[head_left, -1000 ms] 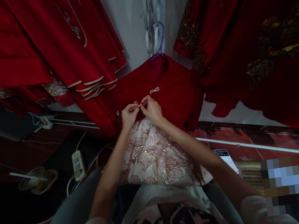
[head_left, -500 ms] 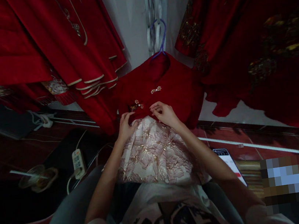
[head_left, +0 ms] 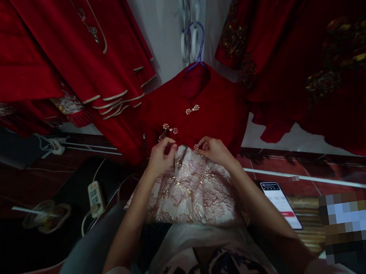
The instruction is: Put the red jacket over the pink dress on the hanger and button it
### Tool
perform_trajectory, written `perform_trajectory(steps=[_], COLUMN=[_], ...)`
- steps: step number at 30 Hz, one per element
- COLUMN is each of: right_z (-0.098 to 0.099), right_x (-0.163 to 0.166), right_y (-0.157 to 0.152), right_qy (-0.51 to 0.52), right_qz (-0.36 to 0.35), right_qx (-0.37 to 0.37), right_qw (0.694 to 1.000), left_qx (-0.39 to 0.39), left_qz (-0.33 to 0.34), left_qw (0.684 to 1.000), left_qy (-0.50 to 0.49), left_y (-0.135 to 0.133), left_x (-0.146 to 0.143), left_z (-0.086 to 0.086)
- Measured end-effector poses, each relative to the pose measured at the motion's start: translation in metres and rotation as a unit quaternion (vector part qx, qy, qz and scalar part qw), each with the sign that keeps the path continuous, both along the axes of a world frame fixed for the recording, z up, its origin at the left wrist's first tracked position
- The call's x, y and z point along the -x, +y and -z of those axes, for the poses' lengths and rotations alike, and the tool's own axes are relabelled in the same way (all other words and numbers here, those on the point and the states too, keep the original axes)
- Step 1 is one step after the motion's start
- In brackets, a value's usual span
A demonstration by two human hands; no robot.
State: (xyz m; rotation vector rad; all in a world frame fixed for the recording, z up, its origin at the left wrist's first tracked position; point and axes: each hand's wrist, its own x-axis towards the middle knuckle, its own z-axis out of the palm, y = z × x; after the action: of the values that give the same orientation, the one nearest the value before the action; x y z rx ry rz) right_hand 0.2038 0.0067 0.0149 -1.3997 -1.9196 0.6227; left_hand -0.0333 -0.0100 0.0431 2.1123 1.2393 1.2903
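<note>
In the head view, a red jacket [head_left: 223,113] is hung from a purple hanger [head_left: 203,45], its lower front met by a pale patterned cloth [head_left: 191,192]. On the jacket, an upper clasp [head_left: 192,109] is judged to be fastened; whether the middle clasp [head_left: 170,129] is fully joined cannot be told, and a lower flower button [head_left: 196,147] appears not yet done up. That button seems to be pinched by the right hand [head_left: 215,151]; the left hand [head_left: 161,159] is curled near the jacket's lower edge, its grip hidden. Farther left, a power strip [head_left: 95,198] is set on a black desk [head_left: 14,247].
</note>
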Motion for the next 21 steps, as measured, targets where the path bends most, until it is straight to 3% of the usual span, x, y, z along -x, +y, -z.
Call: perform_trajectory(steps=[2, 4, 8, 12, 15, 21], right_z=[0.0, -0.001, -0.01, -0.03, -0.044, -0.04], right_x=[-0.001, -0.005, -0.016, -0.018, -0.008, 0.024], right_y=[0.0, 0.001, 0.001, -0.008, -0.018, -0.017], right_qy=[0.016, 0.042, 0.099, 0.185, 0.217, 0.14], right_qz=[-0.012, -0.016, -0.007, -0.081, -0.126, -0.194], right_qx=[-0.006, -0.013, -0.004, 0.058, 0.089, 0.013], right_qw=[1.0, 0.999, 0.995, 0.978, 0.964, 0.971], left_qx=[0.039, 0.072, 0.062, -0.001, -0.044, -0.058], left_qz=[0.067, 0.083, -0.032, -0.163, -0.172, -0.17], left_qw=[0.995, 0.991, 0.997, 0.986, 0.978, 0.955], left_qy=[0.055, 0.07, 0.021, 0.02, 0.114, 0.237], left_y=[-0.008, -0.01, -0.002, 0.002, 0.0, 0.007], left_x=[-0.014, -0.022, -0.025, -0.024, -0.028, -0.034], left_z=[0.013, 0.03, 0.056, 0.052, 0.043, 0.048])
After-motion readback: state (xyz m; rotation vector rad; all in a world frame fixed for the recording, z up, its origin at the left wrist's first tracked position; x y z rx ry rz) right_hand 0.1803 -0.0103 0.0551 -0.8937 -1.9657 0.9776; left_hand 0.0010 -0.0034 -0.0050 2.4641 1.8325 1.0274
